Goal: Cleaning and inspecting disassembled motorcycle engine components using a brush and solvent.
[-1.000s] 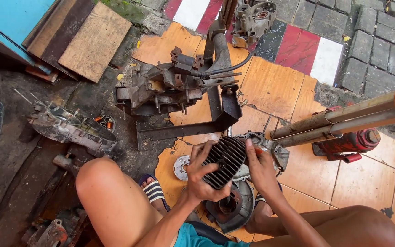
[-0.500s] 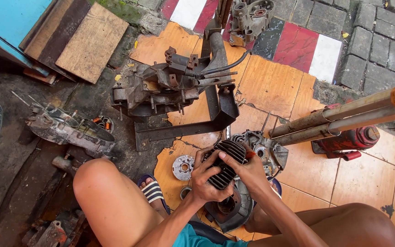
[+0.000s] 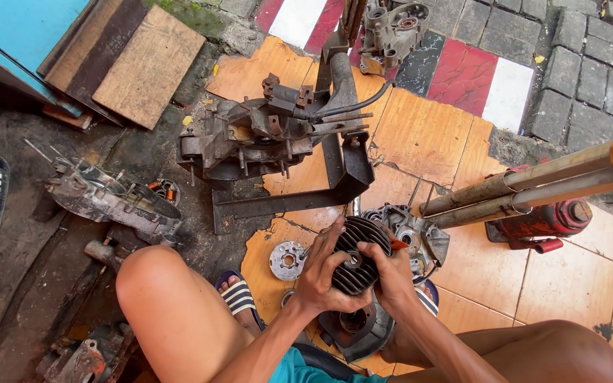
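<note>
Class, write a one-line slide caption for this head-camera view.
Both hands, left hand and right hand, grip a black finned engine cylinder head above an engine casing on an orange tiled floor.

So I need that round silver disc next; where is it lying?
The silver disc lies on the orange tile, just left of the hands' finned cylinder head, beside the striped sandal.

Engine parts [image 3: 271, 138] on tiled floor [image 3: 533, 284]

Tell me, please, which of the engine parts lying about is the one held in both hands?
The black finned cylinder head, gripped by the left hand and right hand; the other engine cases lie on the ground.
</note>
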